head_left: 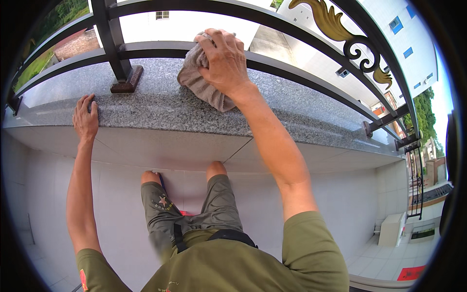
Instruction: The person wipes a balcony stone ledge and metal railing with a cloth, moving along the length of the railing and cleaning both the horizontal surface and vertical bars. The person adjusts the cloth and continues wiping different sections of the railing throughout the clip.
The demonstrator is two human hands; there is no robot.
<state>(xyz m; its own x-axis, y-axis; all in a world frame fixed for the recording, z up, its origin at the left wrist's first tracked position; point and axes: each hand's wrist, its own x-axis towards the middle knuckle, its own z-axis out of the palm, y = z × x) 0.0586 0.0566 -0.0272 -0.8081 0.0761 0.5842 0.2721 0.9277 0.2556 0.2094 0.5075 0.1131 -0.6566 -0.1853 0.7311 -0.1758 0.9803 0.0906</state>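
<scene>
- Grey-brown cloth, in the head view, lay bunched against the lower rail, its loose end hanging on the near side over the granite ledge, probably because the hand gathered only its upper part.
- The right hand was clamped on that cloth at the lower rail, fingers bent over the top and thumb nearer the body, a grip that seemed suited to pressing fabric around a bar; how far the fingertips reached behind was hidden.
- The left hand was empty, well apart from the right, its loosely bent fingers resting on the ledge on the near side of the lower rail, likely to steady the leaning body.
- A black post crossed the lower rail left of the cloth; its brown foot stood on the ledge, presumably bearing the railing.
- A gold leaf ornament sat above the lower rail, to the cloth's right, apparently for decoration.
</scene>
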